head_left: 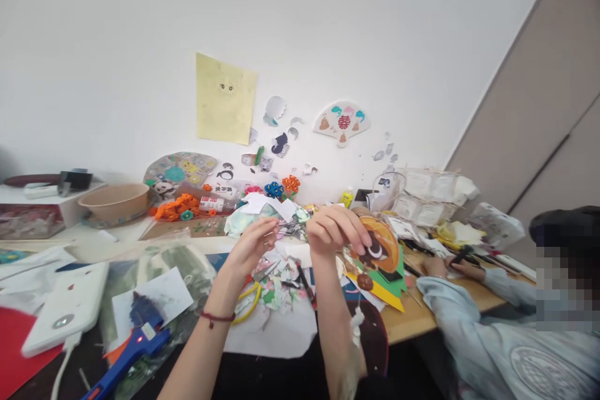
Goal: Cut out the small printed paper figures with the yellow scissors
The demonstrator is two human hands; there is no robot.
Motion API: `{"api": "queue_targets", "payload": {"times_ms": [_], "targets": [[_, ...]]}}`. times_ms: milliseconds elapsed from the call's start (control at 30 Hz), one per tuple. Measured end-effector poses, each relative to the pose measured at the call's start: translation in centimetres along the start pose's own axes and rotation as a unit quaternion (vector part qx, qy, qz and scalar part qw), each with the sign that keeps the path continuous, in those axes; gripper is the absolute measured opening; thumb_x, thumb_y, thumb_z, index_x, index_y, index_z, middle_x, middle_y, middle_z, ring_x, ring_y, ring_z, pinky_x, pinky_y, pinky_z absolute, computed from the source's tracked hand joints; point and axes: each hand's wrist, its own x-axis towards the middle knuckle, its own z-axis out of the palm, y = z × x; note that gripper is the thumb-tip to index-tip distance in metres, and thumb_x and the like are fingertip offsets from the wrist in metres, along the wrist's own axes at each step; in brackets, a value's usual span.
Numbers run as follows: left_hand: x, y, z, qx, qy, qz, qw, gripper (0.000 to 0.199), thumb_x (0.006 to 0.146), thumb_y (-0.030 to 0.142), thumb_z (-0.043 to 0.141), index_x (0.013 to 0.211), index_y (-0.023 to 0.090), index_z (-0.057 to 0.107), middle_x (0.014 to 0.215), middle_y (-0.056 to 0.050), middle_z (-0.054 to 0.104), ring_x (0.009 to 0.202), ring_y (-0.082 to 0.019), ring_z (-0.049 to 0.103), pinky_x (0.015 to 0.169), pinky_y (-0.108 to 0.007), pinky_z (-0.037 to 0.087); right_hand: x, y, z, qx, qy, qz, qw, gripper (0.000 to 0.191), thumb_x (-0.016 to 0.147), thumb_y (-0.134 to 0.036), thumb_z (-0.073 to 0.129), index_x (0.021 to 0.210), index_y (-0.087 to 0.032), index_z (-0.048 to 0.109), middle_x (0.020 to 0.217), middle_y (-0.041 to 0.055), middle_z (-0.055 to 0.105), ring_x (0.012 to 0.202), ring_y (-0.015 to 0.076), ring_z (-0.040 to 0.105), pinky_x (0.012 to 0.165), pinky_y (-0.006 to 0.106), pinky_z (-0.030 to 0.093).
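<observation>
My left hand (255,242) is raised above the paper scraps, its fingers curled together toward the right. If it holds anything, that is too small to make out. My right hand (335,228) is bent over at the wrist, fingers closed and pointing down to the right. Its fingertips overlap a round orange-brown piece with a dark eye-like design and a white crescent (377,250); whether they grip it is hidden. Under that piece are a small brown round piece (365,282) and a white dangling piece (357,325). Between and below my hands lie pastel paper scraps (276,290).
A blue hot glue gun (135,347) with a red light lies at left, by a white power bank (70,306) with a cable. Yellow and green sheets (382,294) lie at right. A co-worker's hands (452,267) work at the right. A tan basin (115,203) stands back left.
</observation>
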Motion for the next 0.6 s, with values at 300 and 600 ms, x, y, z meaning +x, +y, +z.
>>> {"api": "queue_targets", "payload": {"times_ms": [300,600], "targets": [[0.8,-3.4,0.0,-0.042,-0.024,-0.020,0.999,0.015,0.095,0.027,0.064,0.098,0.013,0.063,0.079,0.002,0.058,0.059,-0.007,0.051,0.052,-0.020,0.045,-1.0,1.1,1.9,0.002,-0.033,-0.032,0.999,0.033,0.099,-0.056,0.048,0.093,-0.039,0.075,0.037,-0.0108,0.046,0.027,0.0060,0.014,0.032,0.022,0.022],[-0.3,-0.8,-0.1,-0.043,0.017,0.017,0.999,0.023,0.079,0.035,0.079,0.082,0.016,0.066,0.071,0.002,0.052,0.058,-0.007,0.043,0.054,-0.020,0.034,1.8,-1.3,0.0,-0.292,0.040,0.202,0.934,0.037,0.074,-0.047,0.078,0.058,-0.023,0.056,0.043,-0.0059,0.045,0.034,0.0077,0.033,0.035,0.022,0.031]]}}
